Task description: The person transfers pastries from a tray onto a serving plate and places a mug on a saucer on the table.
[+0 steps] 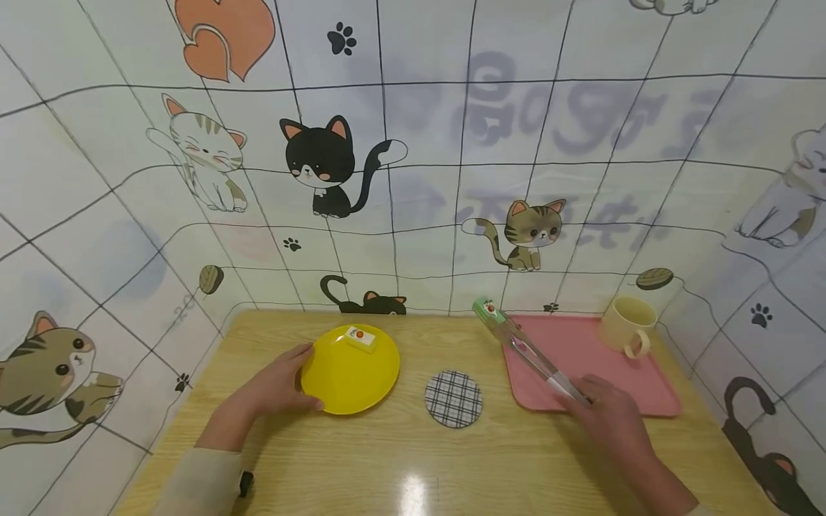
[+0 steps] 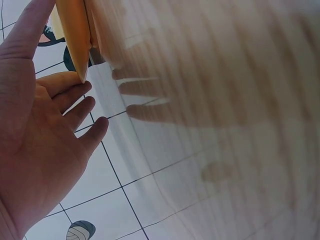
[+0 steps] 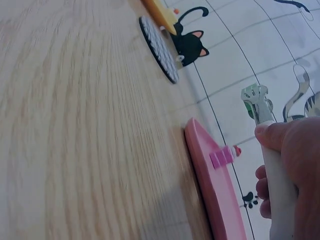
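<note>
On the left of the table lies a round yellow plate. A small pale toy block with a red fruit picture is on it. My left hand holds the plate's left rim between thumb and fingers; the left wrist view shows the other fingers spread. My right hand grips a pair of metal tongs by the handle end, angled up and left over the pink tray. At the tongs' far tip is a green block with a similar fruit picture.
A round checked coaster lies between plate and tray. A cream mug stands at the tray's far right corner. In the right wrist view a small pink block with a red top appears by the tray. Cat-printed walls surround the table.
</note>
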`<state>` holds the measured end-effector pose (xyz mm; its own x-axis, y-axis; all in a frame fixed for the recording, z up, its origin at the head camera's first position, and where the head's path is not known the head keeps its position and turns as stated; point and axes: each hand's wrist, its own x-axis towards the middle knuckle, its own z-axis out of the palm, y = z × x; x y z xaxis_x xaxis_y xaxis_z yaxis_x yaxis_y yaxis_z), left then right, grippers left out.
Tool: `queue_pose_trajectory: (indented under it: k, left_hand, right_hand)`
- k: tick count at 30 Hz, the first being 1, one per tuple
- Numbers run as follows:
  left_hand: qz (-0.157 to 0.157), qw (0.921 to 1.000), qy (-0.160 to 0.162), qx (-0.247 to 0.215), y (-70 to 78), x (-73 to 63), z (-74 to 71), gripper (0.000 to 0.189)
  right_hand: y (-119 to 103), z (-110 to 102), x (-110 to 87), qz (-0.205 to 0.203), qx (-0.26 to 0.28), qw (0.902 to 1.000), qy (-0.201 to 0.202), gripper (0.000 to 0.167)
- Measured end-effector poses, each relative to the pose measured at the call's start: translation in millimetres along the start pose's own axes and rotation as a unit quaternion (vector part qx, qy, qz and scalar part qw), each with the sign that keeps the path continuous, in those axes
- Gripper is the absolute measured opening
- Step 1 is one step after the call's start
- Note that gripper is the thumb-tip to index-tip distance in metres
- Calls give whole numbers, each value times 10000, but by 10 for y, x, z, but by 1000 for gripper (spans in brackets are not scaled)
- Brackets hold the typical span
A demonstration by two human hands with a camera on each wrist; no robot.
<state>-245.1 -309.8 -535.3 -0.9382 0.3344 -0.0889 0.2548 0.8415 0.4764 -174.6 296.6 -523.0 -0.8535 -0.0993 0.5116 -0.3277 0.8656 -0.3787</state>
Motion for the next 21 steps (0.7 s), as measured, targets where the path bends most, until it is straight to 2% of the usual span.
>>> queue_pose_trajectory:
  k: [9, 14, 17, 21]
  left_hand:
    - [-1, 10000, -28, 32, -27, 7, -3, 126]
    - [-35, 10000, -40, 3, -14, 9, -3, 126]
    - [-51, 10000, -44, 5, -7, 8, -5, 125]
    - [-66, 10000, -46, -1, -9, 7, -6, 125]
  right_hand:
    - [-353, 172, 136, 43, 236, 9984, -516, 29]
    - [-510, 259, 215, -95, 359, 9966, -730, 29]
    - [-578, 308, 261, -255, 429, 9958, -774, 31]
    - [-641, 396, 320, -608, 411, 9955, -602, 35]
